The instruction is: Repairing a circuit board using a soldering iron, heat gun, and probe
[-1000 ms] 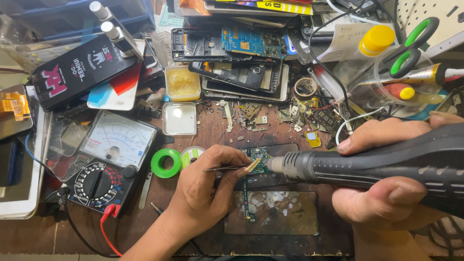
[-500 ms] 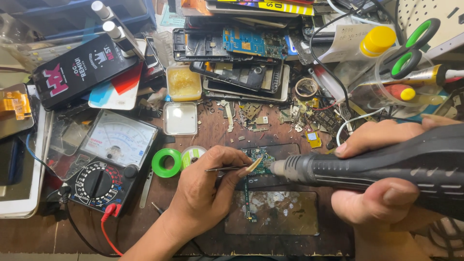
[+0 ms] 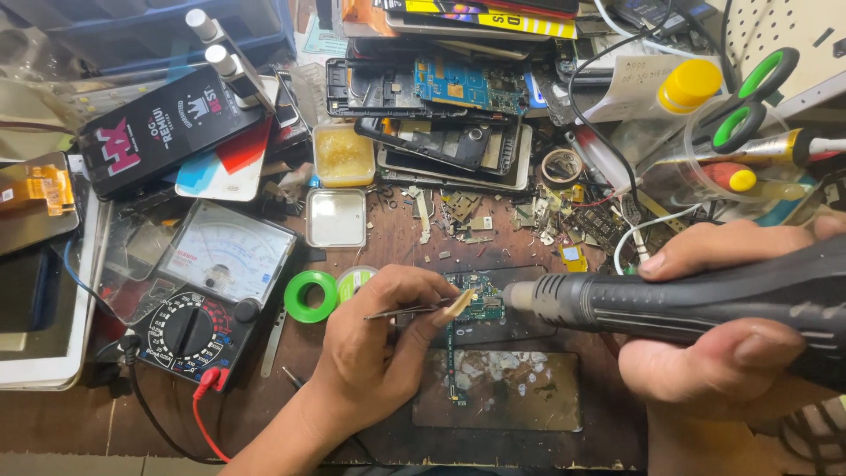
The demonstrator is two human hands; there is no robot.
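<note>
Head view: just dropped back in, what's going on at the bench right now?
A person is working on a small green circuit board lying on a dark mat. The left hand holds tweezers with their tips at the board. The right hand grips a thick black hot-air handpiece, its metal nozzle aimed at the same spot. An analog multimeter, green tape rolls and stripped phone parts crowd the bench around them.
</note>
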